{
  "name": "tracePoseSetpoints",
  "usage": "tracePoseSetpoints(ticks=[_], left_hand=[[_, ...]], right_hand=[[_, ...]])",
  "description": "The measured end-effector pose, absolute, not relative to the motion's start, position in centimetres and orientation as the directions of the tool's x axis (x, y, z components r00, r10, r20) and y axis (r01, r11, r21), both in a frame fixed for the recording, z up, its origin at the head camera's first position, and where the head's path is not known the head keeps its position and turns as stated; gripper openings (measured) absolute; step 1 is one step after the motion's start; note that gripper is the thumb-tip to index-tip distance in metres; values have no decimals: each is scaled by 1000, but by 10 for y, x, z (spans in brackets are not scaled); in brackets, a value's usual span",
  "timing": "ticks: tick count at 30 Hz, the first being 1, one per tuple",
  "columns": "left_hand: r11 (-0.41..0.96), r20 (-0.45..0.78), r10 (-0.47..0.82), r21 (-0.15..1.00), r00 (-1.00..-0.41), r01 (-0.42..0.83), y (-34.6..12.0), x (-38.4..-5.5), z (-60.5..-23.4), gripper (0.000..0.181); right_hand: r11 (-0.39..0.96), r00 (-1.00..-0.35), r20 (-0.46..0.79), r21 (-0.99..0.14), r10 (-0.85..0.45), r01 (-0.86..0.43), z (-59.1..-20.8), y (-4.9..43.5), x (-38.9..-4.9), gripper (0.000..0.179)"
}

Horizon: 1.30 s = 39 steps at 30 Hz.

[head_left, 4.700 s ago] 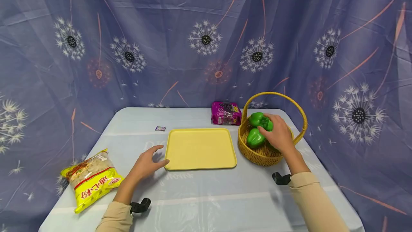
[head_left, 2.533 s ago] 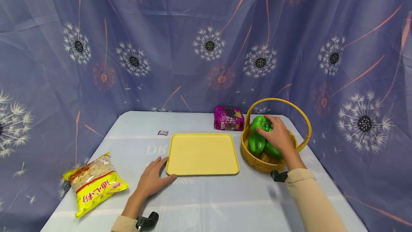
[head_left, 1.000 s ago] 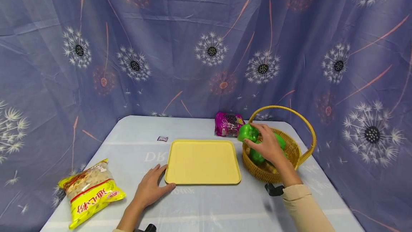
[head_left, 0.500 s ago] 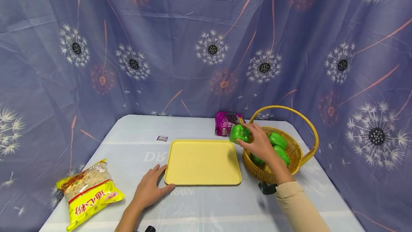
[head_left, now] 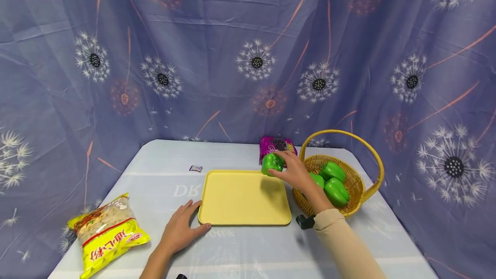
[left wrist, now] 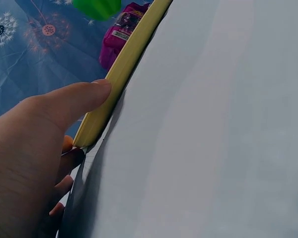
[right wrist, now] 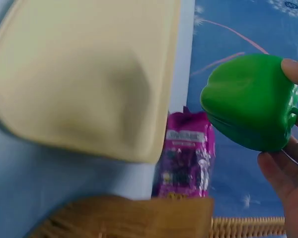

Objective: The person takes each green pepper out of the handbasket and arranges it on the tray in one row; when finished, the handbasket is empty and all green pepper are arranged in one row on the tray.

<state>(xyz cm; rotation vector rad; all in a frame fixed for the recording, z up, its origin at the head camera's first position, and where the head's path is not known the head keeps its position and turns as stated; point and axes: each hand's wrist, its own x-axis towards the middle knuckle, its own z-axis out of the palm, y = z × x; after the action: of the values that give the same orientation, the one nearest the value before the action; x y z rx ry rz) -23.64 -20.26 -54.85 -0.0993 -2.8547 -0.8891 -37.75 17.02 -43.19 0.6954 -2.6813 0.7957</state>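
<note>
My right hand (head_left: 295,172) holds a green bell pepper (head_left: 271,165) between thumb and fingers, raised over the tray's back right corner. In the right wrist view the pepper (right wrist: 248,101) lies sideways, its stem toward the palm. My left hand (head_left: 180,229) holds the front left corner of a yellow tray (head_left: 240,201), thumb on the front rim and fingers at the left side. The left wrist view shows the thumb against the tray's rim (left wrist: 120,72). Several green peppers (head_left: 336,190) lie in a wicker basket (head_left: 354,171) to the right, one partly hidden behind my right forearm.
Behind the tray stands a purple snack package (head_left: 267,144), partly covered by the right hand. A small purple wrapped sweet (head_left: 195,168) lies beyond the tray's back left corner. On the left is a yellow pasta bag (head_left: 110,236). The basket's tall handle (head_left: 373,152) arches up.
My right hand has lifted the pepper out of the basket and moved it left over the tray. Earlier, my left hand came to the tray's corner; it has stayed there since.
</note>
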Motion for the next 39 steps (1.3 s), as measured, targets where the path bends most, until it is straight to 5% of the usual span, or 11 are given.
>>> tracePoseSetpoints(ticks=[17,39], left_hand=[[813,153,3,575,-988,92,-203,-239,-550,77],[791,164,16,602,-986,113,-207,-237,-546,76]], right_hand=[[743,-885,219,-482,-412,-465,-448,126,-396,71],[723,-847,218,-444,-485,-529,-456,77,-403,65]])
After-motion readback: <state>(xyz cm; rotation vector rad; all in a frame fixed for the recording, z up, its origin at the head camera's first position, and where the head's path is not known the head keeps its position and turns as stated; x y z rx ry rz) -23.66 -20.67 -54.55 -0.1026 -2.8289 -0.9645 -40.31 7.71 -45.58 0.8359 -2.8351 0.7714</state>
